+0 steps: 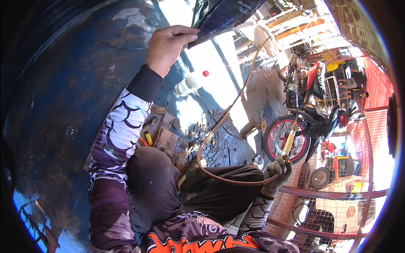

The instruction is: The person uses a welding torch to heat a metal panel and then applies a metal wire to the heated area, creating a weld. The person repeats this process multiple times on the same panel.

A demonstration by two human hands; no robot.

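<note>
My bare left hand (166,48) pinches the lower corner of a dark, flat panel-like piece (223,14) near the top. My right hand (276,173), in a grey glove, grips a long yellowish cylindrical tool (290,139) at its lower end. A thin brown hose (223,179) runs from around that hand in a wide loop up toward the upper right. Below my left hand a pale plastic bottle (186,85) and a red cap (206,73) show in the sunlight. My bent legs (219,181) are beneath my arms.
A rusty blue surface (63,105) curves along the left. Wooden blocks (164,145) and a yellow-handled item (148,138) lie by my left knee. At right are a motorbike (314,101) with pink-rimmed wheels, red mesh fencing (344,192), another vehicle (320,177) and part of another person (348,84).
</note>
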